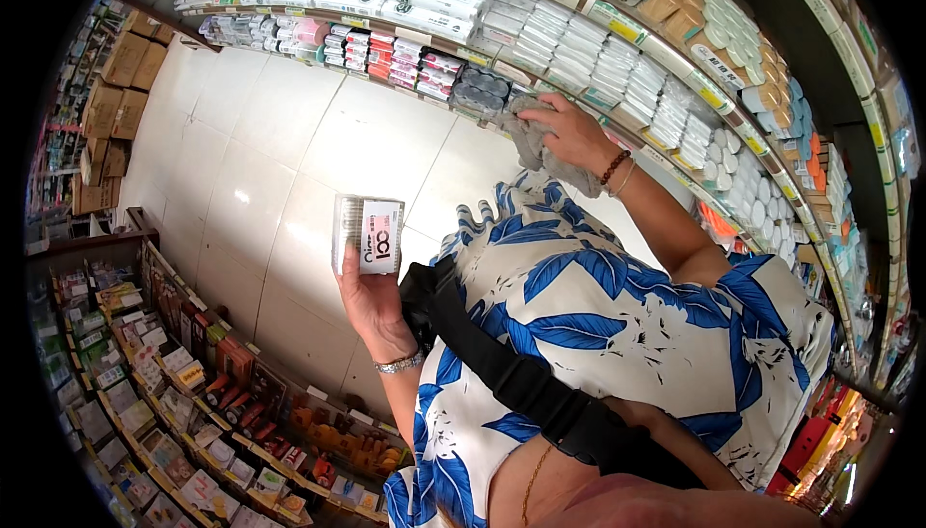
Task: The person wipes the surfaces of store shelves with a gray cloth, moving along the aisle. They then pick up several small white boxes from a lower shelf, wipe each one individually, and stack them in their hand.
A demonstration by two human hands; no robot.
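My left hand (370, 304) grips a clear box of cotton swabs (350, 228) with a white and pink printed label, held over the floor. In my right hand (575, 134) is a crumpled grey cloth (534, 137), close to the edge of the low shelf. Dark grey rolls (481, 88) sit on that shelf, just left of the cloth. Above and right of my right hand are stacks of white packaged goods (579, 50). A bead bracelet circles my right wrist, and a metal watch band my left.
Packed shelves (651, 43) curve along the top and right. A lower display of small packaged goods (181, 412) stands at bottom left. Cardboard boxes (119, 108) are stacked at the aisle's far left. Pale tiled floor (289, 137) lies between the shelves.
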